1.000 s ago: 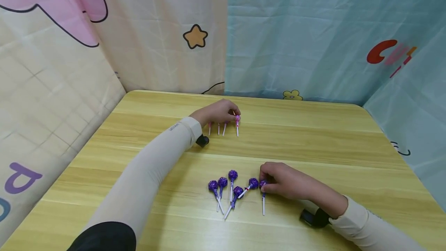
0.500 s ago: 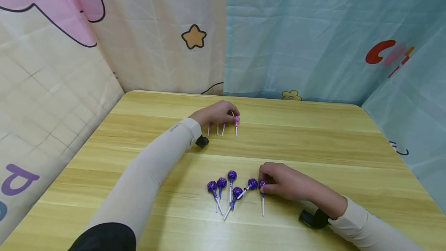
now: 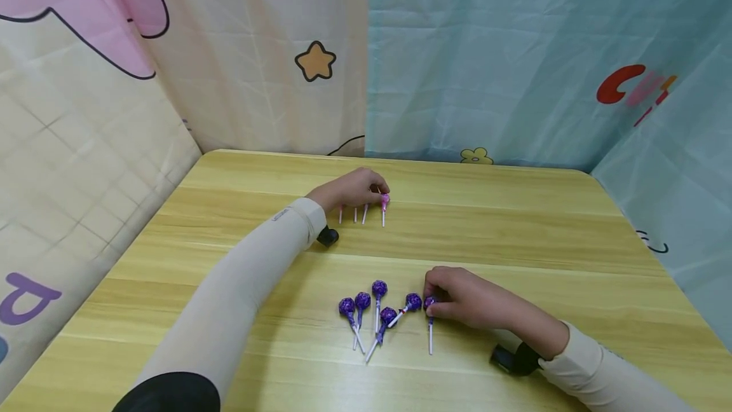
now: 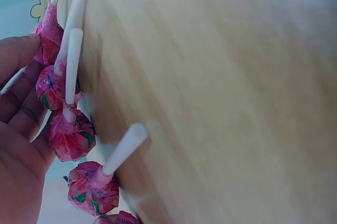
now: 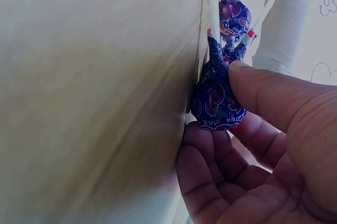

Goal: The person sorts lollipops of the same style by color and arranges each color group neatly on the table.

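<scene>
The left grip (image 3: 351, 187) pinched a pink-wrapped lollipop (image 4: 49, 38) far across the tabletop (image 3: 515, 221) and the right grip (image 3: 474, 299) a purple-wrapped lollipop (image 5: 215, 84) nearer, both by round heads that likely offered steadier hold than thin sticks.

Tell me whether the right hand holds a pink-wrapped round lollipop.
No, the right hand holds a purple-wrapped round lollipop with a white stick.

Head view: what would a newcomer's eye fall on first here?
Most likely the six purple lollipops on the near part of the table, the rightmost pinched by the right hand. Next, the pink lollipops in a row farther back, where the left hand pinches the rightmost.
</scene>
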`<action>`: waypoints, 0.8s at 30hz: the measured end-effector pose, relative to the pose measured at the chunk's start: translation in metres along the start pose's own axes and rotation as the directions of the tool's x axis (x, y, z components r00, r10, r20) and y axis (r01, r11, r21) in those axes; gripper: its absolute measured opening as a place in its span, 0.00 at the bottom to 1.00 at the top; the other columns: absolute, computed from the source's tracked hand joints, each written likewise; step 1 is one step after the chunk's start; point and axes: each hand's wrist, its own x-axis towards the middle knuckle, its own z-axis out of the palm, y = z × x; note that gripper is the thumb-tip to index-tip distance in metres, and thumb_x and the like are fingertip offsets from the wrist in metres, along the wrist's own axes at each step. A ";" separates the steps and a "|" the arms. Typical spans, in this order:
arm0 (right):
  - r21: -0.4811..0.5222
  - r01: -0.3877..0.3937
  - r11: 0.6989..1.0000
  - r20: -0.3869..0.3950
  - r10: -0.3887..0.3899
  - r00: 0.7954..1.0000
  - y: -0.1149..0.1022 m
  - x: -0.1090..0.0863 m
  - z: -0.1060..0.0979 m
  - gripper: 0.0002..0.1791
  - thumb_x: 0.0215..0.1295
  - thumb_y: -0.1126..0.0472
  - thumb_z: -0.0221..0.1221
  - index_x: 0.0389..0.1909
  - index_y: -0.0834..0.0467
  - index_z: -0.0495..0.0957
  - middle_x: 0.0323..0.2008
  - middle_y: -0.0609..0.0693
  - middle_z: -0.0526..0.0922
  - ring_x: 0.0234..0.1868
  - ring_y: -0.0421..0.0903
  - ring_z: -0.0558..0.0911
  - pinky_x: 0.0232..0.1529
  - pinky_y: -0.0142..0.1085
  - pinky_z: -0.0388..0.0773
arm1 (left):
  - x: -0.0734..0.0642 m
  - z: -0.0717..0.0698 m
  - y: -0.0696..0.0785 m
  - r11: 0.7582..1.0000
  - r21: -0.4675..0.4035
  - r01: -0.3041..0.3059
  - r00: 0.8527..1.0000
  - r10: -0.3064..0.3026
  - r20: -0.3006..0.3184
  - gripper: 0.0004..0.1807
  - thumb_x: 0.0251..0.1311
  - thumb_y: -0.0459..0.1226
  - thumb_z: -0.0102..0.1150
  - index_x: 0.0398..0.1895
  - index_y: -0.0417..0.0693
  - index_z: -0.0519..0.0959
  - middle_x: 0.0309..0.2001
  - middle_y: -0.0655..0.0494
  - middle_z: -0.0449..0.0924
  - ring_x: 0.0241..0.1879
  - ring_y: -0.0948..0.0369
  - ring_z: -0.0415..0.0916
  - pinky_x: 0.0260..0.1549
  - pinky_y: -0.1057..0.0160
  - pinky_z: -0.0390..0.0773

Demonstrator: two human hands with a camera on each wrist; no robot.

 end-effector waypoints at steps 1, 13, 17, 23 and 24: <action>-0.006 0.004 1.000 -0.002 -0.004 1.000 0.000 0.000 0.000 0.08 0.66 0.61 0.64 0.33 0.48 0.74 0.30 0.39 0.73 0.30 0.37 0.70 0.30 0.33 0.70 | 0.000 0.000 -0.001 1.000 -0.003 0.001 1.000 -0.001 -0.002 0.10 0.70 0.40 0.58 0.48 0.47 0.84 0.44 0.57 0.83 0.44 0.61 0.77 0.48 0.64 0.75; -0.014 0.009 1.000 -0.005 -0.009 1.000 0.000 -0.001 -0.001 0.08 0.66 0.61 0.65 0.33 0.48 0.74 0.30 0.39 0.73 0.31 0.37 0.71 0.31 0.33 0.70 | -0.001 0.000 -0.003 0.999 -0.036 0.003 1.000 -0.003 -0.013 0.08 0.70 0.40 0.59 0.43 0.50 0.85 0.41 0.59 0.82 0.42 0.60 0.75 0.46 0.63 0.75; -0.014 0.004 1.000 -0.003 -0.004 1.000 0.000 -0.001 -0.001 0.08 0.66 0.61 0.64 0.33 0.47 0.74 0.30 0.39 0.73 0.31 0.37 0.71 0.31 0.33 0.70 | -0.001 0.000 -0.004 1.000 -0.029 0.002 1.000 -0.003 -0.023 0.07 0.70 0.39 0.59 0.43 0.50 0.85 0.41 0.59 0.82 0.42 0.60 0.75 0.46 0.63 0.75; -0.013 0.001 1.000 -0.001 -0.001 1.000 -0.001 0.000 -0.001 0.08 0.66 0.61 0.65 0.33 0.48 0.74 0.30 0.39 0.73 0.30 0.37 0.71 0.31 0.33 0.70 | -0.002 0.000 -0.002 0.999 -0.031 0.008 0.999 -0.009 -0.033 0.08 0.69 0.36 0.58 0.45 0.46 0.85 0.43 0.56 0.83 0.44 0.59 0.76 0.48 0.63 0.75; -0.011 0.001 1.000 0.000 -0.001 1.000 -0.001 0.000 -0.001 0.08 0.66 0.61 0.65 0.33 0.48 0.74 0.30 0.39 0.73 0.30 0.37 0.71 0.30 0.33 0.70 | -0.002 0.000 -0.002 0.999 -0.031 0.009 0.999 -0.010 -0.034 0.08 0.69 0.36 0.58 0.45 0.46 0.85 0.44 0.56 0.83 0.44 0.60 0.76 0.48 0.63 0.75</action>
